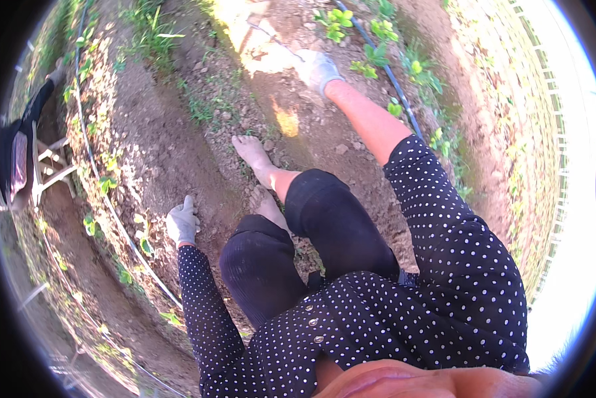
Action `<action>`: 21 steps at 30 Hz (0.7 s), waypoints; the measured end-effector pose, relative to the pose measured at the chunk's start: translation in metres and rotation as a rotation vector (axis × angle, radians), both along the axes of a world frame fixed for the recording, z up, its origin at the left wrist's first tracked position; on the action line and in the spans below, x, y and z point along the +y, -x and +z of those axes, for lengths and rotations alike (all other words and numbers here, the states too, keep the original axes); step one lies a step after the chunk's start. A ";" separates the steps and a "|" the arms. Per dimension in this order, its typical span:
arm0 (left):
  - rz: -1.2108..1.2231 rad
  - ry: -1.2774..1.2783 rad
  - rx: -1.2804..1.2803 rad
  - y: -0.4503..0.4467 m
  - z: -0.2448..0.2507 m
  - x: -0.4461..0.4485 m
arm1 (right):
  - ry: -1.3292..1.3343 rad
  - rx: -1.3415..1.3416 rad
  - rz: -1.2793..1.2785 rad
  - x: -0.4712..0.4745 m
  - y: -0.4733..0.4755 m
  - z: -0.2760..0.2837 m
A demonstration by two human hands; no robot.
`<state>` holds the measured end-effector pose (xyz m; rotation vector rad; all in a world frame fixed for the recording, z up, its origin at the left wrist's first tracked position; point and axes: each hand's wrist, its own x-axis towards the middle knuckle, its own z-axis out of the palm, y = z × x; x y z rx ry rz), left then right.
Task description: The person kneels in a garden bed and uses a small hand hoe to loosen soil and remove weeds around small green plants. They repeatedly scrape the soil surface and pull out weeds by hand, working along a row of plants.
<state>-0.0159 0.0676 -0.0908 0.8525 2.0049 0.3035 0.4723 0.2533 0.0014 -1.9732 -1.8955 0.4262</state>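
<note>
My right hand (320,69), in a pale work glove, grips a thin-shafted hand tool (275,41) above the sunlit soil. The far end of that tool is washed out by glare, so its head cannot be made out. Just right of this hand grow young leafy plants (335,22) along a dark drip irrigation hose (385,64). My left hand (183,221), gloved too, is low over the bare soil of the left bed (163,144). One finger points forward and the others look curled; whether anything is in them is hidden.
Between the hands, my bare feet (253,154) stand in the soil furrow. Grass weeds (154,42) grow at the upper left. A second hose (111,209) runs along the left bed past small plants (106,184). At far left, a person (14,154) is beside a wooden stool (54,169).
</note>
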 end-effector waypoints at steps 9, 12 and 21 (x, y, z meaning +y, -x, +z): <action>-0.356 -0.373 -0.257 -0.119 0.232 0.037 | 0.471 0.860 -0.350 -0.255 -0.037 0.095; -0.879 -0.832 -0.123 -0.210 0.384 -0.031 | 0.508 0.809 -0.489 -0.329 -0.061 0.110; -2.183 -1.114 0.094 -0.388 0.518 -0.174 | 0.472 0.821 -0.596 -0.482 -0.112 0.129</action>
